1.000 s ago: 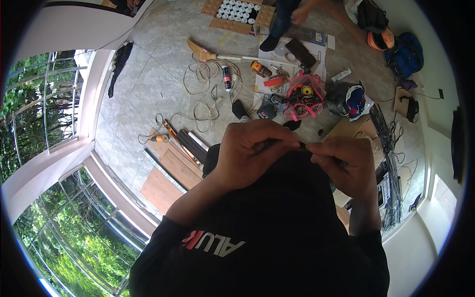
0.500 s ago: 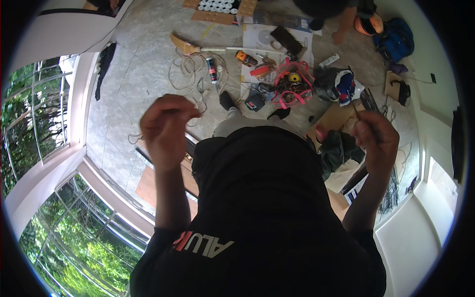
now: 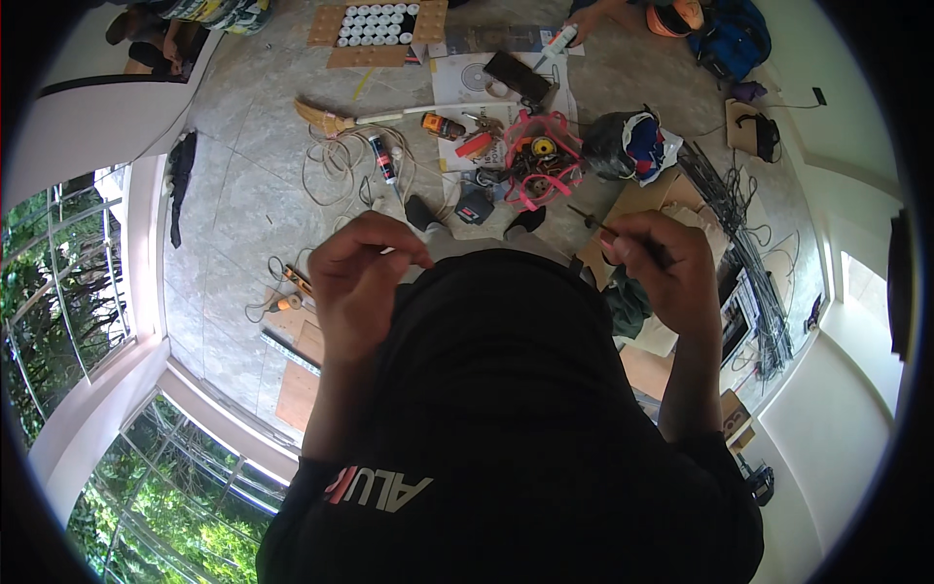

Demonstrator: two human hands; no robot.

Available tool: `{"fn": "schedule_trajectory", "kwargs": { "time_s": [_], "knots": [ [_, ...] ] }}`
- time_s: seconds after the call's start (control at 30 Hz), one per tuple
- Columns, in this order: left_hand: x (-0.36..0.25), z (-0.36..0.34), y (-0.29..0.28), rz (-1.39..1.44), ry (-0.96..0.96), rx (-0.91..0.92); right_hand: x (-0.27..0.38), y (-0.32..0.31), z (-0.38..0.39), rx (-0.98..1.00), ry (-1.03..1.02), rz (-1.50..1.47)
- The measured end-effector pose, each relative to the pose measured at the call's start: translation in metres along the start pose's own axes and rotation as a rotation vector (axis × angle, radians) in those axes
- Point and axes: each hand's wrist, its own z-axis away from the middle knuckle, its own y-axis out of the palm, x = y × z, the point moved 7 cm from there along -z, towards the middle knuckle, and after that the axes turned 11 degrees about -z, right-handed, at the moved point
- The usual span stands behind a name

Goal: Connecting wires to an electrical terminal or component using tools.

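Observation:
My left hand [image 3: 365,277] is raised over my dark shirt [image 3: 486,370], fingers curled into a loose pinch; I cannot make out whether anything small is between them. My right hand [image 3: 662,258] is closed on a thin dark rod [image 3: 592,218] that points up and left. Past my hands, my two feet [image 3: 525,219] stand on the floor beside a dark tool case [image 3: 475,207] and a pink-handled open bag [image 3: 516,175] of tools.
A yellow drill [image 3: 443,127], sealant tube [image 3: 381,159], broom [image 3: 326,119], coiled cords and cardboard [image 3: 379,58] cover the floor ahead. Cable bundles [image 3: 754,292] lie right, boards [image 3: 297,389] left. Another person's hand [image 3: 584,29] with a white tube and another person [image 3: 170,39] are at the top.
My hands have separated from their joined position; the right has swung slightly back inward with the rod, the left slightly inward. The co-worker at the top has lifted a white tube.

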Motion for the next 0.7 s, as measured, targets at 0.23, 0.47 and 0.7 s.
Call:
{"fn": "schedule_trajectory", "kwargs": {
  "time_s": [0.23,0.47,0.7],
  "knots": [
    [-0.013,-0.005,0.035,0.031,0.005,0.092,0.031,0.028,-0.004,0.084,-0.182,-0.093],
    [-0.021,-0.001,0.048,0.011,0.006,0.091,0.057,0.05,-0.004,0.148,-0.262,-0.02],
    [-0.022,0.005,0.044,-0.014,0.05,0.066,0.069,0.063,-0.001,0.234,-0.405,0.005]
  ]
}}
